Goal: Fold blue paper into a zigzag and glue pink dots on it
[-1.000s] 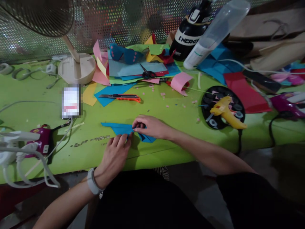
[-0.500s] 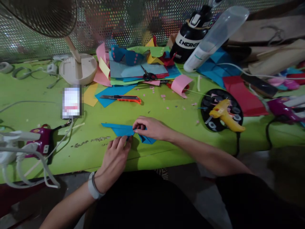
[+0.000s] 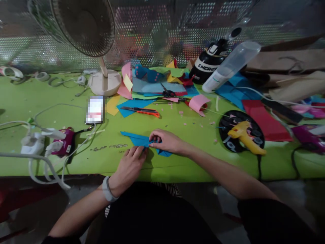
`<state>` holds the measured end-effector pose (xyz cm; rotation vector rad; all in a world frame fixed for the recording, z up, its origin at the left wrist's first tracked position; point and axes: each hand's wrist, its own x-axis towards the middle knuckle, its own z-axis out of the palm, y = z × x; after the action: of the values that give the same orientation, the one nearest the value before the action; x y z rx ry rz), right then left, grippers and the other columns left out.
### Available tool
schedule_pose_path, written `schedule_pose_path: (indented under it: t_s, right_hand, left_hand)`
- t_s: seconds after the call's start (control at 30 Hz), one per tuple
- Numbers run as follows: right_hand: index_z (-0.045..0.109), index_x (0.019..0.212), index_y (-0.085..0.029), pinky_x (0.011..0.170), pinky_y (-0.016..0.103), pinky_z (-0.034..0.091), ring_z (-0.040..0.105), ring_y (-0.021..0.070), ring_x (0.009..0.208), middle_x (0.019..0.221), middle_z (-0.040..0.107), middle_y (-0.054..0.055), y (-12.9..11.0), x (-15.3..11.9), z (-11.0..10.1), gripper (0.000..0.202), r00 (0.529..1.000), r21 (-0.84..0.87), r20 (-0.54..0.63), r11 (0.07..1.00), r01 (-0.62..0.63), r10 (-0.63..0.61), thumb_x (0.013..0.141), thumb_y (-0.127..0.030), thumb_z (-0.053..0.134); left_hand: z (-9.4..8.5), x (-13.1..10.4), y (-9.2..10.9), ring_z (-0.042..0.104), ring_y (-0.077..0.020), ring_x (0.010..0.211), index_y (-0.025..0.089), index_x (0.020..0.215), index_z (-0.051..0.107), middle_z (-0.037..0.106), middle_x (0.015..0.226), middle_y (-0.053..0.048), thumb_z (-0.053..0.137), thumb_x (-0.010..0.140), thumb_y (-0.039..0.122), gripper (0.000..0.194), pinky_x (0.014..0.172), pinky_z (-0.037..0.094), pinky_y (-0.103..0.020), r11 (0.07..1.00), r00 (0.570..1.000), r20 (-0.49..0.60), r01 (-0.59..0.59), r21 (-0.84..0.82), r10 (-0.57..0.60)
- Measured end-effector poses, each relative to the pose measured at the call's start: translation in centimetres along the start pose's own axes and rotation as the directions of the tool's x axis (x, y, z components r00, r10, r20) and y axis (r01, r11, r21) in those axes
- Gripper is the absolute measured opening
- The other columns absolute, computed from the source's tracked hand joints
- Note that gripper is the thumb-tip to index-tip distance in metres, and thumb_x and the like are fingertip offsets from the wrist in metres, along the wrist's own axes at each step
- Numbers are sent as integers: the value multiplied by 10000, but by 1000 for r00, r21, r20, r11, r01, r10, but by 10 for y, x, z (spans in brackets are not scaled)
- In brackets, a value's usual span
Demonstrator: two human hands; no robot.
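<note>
partly under right hand, blue paper, pinched there, left hand touching, grip unclear

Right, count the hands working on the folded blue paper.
2: the left hand, its fingertips at the near edge of the blue paper, and the right hand, fingers pinched at the paper's middle. No other hand shows.

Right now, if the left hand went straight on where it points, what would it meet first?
The left hand would first meet the folded blue paper, which it seems to be touching.
</note>
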<state>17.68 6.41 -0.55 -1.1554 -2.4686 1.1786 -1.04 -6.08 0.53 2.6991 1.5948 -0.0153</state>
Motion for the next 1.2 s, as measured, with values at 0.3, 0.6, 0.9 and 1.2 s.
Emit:
schedule_pose_path:
  t_s: [0.3, 0.6, 0.9, 1.2]
  right_hand:
    - [643, 911, -169, 614, 254, 443, 539, 123, 685, 794, 611, 8, 4, 3, 0, 161, 999, 98, 46, 995, 19, -24, 758, -216, 657]
    - [669, 865, -152, 570, 222, 422, 537, 106, 642, 706, 603, -2, -2, 14, -14, 170, 985, 182, 169, 982, -55, 23, 703, -120, 628]
    - [674, 832, -158, 541, 213, 394, 527, 101, 613, 681, 600, -15, -5, 17, -19, 203, 979, 162, 199, 984, -78, 45, 664, -95, 579]
    - [675, 828, -194, 548, 238, 392, 570, 129, 654, 747, 663, 5, -8, 19, -15, 189, 986, 16, 136, 995, -101, 98, 667, -148, 588]
  left_hand:
    - [-2, -3, 0, 527, -241, 1111, 154, 1332, 477, 537, 1272, -124, 467, 857, 60, 485, 883, 505, -362, 1000, 1000, 27, -5, 3, 5]
    - [1, -2, -3, 508, -249, 1135, 134, 1332, 463, 545, 1257, -138, 457, 833, 18, 512, 906, 509, -380, 999, 999, -17, -36, -6, 36]
    - [-3, -5, -6, 504, -258, 1196, 146, 1350, 468, 530, 1311, -149, 478, 818, 6, 550, 945, 512, -396, 997, 998, -3, -58, -57, 58]
    - [-11, 1, -13, 550, -254, 1101, 119, 1276, 528, 576, 1232, -138, 490, 745, -42, 556, 910, 533, -398, 992, 995, 19, -101, -79, 102]
